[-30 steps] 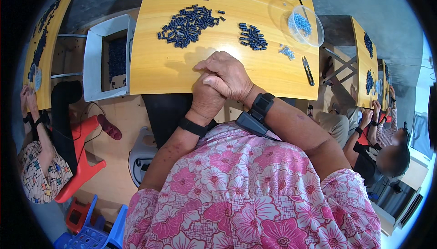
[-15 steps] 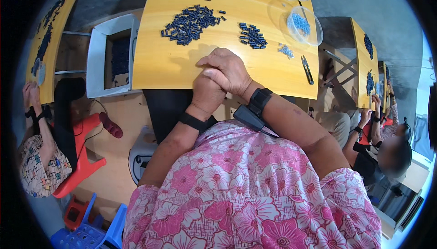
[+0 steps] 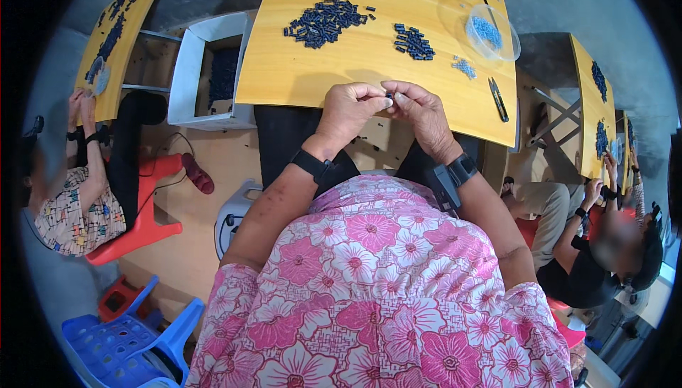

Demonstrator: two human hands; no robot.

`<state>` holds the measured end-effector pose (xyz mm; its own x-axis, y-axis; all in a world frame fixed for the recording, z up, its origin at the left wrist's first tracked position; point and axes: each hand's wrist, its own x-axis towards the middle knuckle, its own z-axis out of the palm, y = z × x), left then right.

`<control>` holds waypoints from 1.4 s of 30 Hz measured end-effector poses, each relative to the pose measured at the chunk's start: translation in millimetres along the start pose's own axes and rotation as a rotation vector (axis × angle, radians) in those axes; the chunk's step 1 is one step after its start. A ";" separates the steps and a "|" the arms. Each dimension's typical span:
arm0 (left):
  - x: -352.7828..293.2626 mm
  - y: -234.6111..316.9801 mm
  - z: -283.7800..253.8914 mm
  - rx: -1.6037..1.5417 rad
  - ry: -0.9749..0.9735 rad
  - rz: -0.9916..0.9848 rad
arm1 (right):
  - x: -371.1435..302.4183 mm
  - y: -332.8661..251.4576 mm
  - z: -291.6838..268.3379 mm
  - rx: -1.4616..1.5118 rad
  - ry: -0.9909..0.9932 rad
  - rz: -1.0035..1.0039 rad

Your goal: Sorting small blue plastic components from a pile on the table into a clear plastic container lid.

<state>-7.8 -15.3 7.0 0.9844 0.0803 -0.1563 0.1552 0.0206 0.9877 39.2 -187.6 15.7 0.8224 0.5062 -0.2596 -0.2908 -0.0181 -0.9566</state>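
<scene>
My left hand (image 3: 353, 110) and my right hand (image 3: 420, 109) meet at the near edge of a yellow table (image 3: 298, 79). Their fingertips pinch one small dark part (image 3: 389, 95) between them. Farther back on the table lie a large heap of dark blue parts (image 3: 325, 22) and a smaller heap (image 3: 413, 42). A few pale blue pieces (image 3: 463, 68) lie to the right. Both wrists wear black bands.
A clear bowl of pale blue pieces (image 3: 486, 31) stands at the table's right, with black snips (image 3: 497, 99) near the edge. A white box of dark parts (image 3: 213, 68) sits left of the table. Other people work at yellow tables on both sides. A blue plastic stool (image 3: 135, 335) is at lower left.
My hands were clasped one over the other. They have come apart and now meet at the fingertips on a small dark part. The view has shifted slightly.
</scene>
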 end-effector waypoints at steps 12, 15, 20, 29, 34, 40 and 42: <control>-23.1 -0.3 22.8 -0.043 -0.030 -0.130 | -30.5 14.9 -12.4 0.103 -0.063 -0.040; -26.2 -2.3 25.7 -0.071 -0.053 -0.115 | -38.3 15.7 -13.6 0.081 -0.061 -0.077; -33.1 1.2 34.5 -0.160 -0.036 -0.110 | -45.1 18.8 -17.0 0.059 -0.038 -0.153; -40.0 4.2 44.9 -0.126 -0.055 -0.115 | -57.9 20.9 -20.5 0.067 0.003 -0.183; -38.4 7.4 57.6 -0.120 -0.106 -0.121 | -64.3 22.0 -30.8 0.100 0.074 -0.231; -38.7 3.3 49.7 -0.070 -0.065 -0.124 | -84.3 8.4 -62.0 0.138 0.523 -0.469; -36.9 3.0 50.0 -0.051 -0.063 -0.113 | -97.7 11.7 -93.3 0.089 0.707 -0.565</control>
<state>-39.5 -68.0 16.1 0.9643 0.0123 -0.2644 0.2627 0.0766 0.9618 1.1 -317.7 17.5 0.9537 -0.2278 0.1966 0.2346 0.1533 -0.9599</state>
